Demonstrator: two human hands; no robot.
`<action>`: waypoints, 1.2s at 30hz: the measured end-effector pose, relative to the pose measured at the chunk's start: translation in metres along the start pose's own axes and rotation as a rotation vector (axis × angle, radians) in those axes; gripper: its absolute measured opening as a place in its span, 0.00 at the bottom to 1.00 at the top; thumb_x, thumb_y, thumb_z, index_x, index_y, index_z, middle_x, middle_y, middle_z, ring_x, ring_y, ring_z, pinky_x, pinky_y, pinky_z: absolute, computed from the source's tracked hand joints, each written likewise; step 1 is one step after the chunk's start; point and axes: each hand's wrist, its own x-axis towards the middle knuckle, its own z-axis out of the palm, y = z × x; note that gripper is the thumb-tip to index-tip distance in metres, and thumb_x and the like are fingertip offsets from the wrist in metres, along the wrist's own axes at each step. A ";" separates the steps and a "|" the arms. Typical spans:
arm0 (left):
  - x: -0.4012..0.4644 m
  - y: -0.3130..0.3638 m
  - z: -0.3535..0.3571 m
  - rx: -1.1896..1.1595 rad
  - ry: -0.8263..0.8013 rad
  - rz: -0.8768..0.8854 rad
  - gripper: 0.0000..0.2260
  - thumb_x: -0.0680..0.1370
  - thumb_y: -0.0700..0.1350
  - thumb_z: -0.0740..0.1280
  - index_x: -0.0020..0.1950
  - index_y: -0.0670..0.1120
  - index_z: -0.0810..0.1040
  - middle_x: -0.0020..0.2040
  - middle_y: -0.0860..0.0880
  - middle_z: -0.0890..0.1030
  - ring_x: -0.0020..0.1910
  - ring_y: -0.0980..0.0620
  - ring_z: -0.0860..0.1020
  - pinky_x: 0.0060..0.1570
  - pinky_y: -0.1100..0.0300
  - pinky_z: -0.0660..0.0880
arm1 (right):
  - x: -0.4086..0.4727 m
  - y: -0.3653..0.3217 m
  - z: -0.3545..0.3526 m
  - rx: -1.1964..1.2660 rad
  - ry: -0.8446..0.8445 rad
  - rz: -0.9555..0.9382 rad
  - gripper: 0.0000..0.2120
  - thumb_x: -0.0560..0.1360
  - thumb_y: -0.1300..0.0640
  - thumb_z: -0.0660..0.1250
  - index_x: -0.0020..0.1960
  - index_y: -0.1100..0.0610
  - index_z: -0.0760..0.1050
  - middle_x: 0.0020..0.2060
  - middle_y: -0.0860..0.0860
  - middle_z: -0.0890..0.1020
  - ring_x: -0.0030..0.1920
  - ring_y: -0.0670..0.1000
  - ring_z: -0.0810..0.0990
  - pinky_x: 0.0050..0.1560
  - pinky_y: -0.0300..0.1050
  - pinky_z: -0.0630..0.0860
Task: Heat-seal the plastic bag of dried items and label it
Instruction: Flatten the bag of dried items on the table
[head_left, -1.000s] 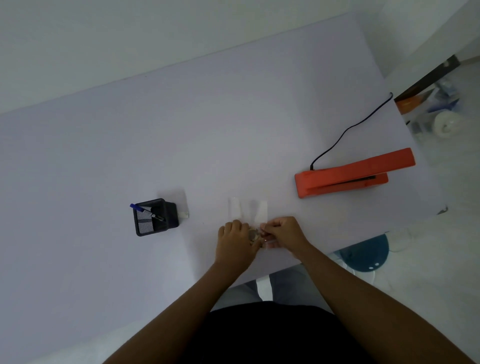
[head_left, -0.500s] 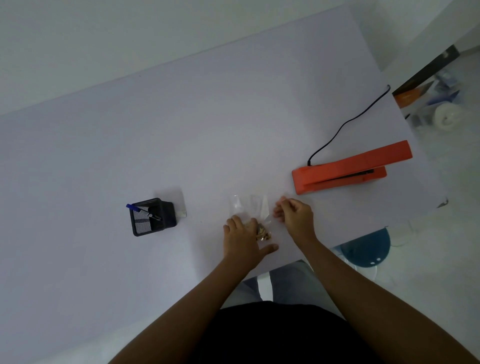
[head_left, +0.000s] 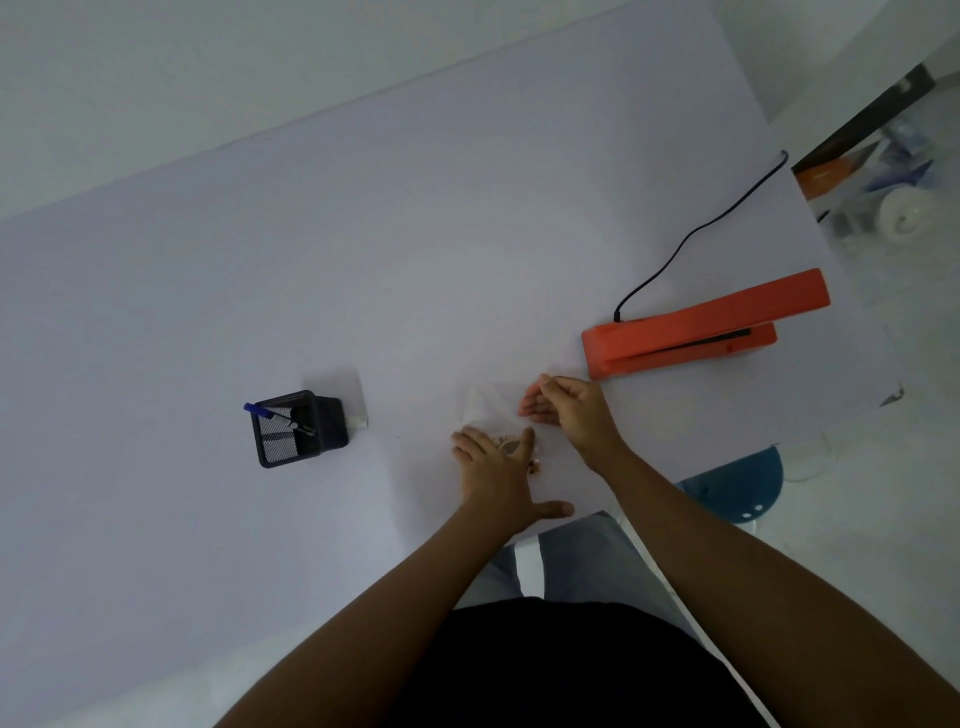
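A clear plastic bag (head_left: 493, 410) with brownish dried items (head_left: 511, 444) in its lower end lies flat on the white table (head_left: 415, 234), near the front edge. My left hand (head_left: 498, 473) rests flat on the bag's filled end, fingers spread, covering most of the dried items. My right hand (head_left: 569, 410) is at the bag's upper right edge with its fingers curled; whether it pinches the plastic is unclear. The orange heat sealer (head_left: 701, 325) sits just to the right of the hands, its jaw slightly apart.
The sealer's black cord (head_left: 696, 234) runs back to the right table edge. A black mesh pen holder (head_left: 296, 426) with a blue pen stands left of the bag, a small white label piece (head_left: 358, 420) beside it. A blue stool (head_left: 737, 483) is below the table's right corner.
My right hand has left the bag's filled end and moved up and right along the bag toward the sealer. My left hand has flattened onto the dried items, thumb spread out.
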 end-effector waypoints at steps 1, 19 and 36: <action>0.000 0.001 0.000 0.005 -0.010 0.007 0.54 0.62 0.81 0.56 0.80 0.56 0.41 0.74 0.23 0.45 0.73 0.22 0.47 0.72 0.32 0.49 | 0.001 0.000 0.001 -0.009 -0.014 0.004 0.16 0.83 0.57 0.62 0.51 0.70 0.81 0.43 0.65 0.86 0.46 0.62 0.86 0.51 0.52 0.83; -0.001 0.002 -0.005 0.079 0.017 0.014 0.54 0.62 0.82 0.54 0.80 0.56 0.42 0.74 0.24 0.50 0.72 0.22 0.52 0.71 0.33 0.54 | 0.042 -0.022 0.021 -0.017 -0.106 0.010 0.16 0.84 0.57 0.59 0.55 0.68 0.80 0.52 0.63 0.85 0.54 0.59 0.86 0.57 0.47 0.80; 0.000 0.001 0.006 0.010 0.066 0.006 0.55 0.61 0.82 0.56 0.80 0.57 0.44 0.75 0.25 0.50 0.73 0.22 0.50 0.71 0.32 0.52 | 0.053 -0.027 0.045 -0.279 -0.527 0.257 0.15 0.83 0.60 0.60 0.56 0.71 0.80 0.49 0.66 0.85 0.52 0.65 0.85 0.60 0.58 0.80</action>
